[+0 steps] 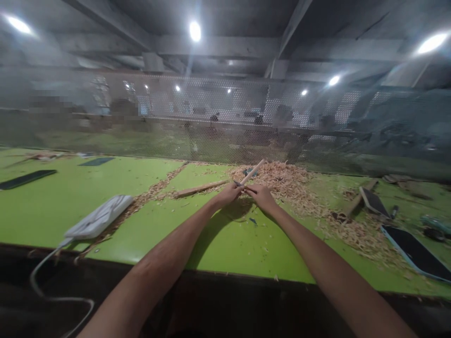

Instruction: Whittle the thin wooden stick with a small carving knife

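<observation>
Our left hand grips a stick; our right hand, close by, seems to grip a knife. Let's hold the stick steady, fingers off the blade.

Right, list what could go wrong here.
The bare left hand and bare right hand are close together at a pale, slender wooden stick and what looks like a dark blade; a slip might nick fingers.
The white cable of the white, boxy power strip hangs over the front edge of the green tabletop and could snag.
The dark-screened, blue-edged phone near that edge might get knocked off.
</observation>
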Available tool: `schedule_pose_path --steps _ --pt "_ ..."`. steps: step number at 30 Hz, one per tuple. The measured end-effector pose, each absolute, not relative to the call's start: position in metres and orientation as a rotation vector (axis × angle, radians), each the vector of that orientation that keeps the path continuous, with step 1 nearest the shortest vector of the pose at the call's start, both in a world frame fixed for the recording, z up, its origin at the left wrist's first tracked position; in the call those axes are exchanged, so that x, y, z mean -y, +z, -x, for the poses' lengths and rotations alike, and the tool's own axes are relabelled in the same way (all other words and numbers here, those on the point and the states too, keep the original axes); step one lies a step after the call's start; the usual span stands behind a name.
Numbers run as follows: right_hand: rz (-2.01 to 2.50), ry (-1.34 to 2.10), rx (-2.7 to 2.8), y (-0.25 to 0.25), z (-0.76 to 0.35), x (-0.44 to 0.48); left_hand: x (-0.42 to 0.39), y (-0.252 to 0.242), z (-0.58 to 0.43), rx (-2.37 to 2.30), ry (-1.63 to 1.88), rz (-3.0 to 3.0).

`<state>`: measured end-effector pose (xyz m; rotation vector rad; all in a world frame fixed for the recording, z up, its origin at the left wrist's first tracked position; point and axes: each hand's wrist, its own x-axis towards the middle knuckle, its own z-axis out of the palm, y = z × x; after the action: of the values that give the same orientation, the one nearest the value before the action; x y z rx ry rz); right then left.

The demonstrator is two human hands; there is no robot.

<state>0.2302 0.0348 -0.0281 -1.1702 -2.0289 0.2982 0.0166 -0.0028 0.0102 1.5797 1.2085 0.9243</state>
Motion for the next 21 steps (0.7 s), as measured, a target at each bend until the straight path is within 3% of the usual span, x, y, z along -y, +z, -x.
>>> schedule_pose_path --steps 21 --pt "1.207 0.342 1.988 -0.0289 -0.2267 -0.0315 -0.0071 0.0032 -0.0202 -1.288 1.073 -1.741"
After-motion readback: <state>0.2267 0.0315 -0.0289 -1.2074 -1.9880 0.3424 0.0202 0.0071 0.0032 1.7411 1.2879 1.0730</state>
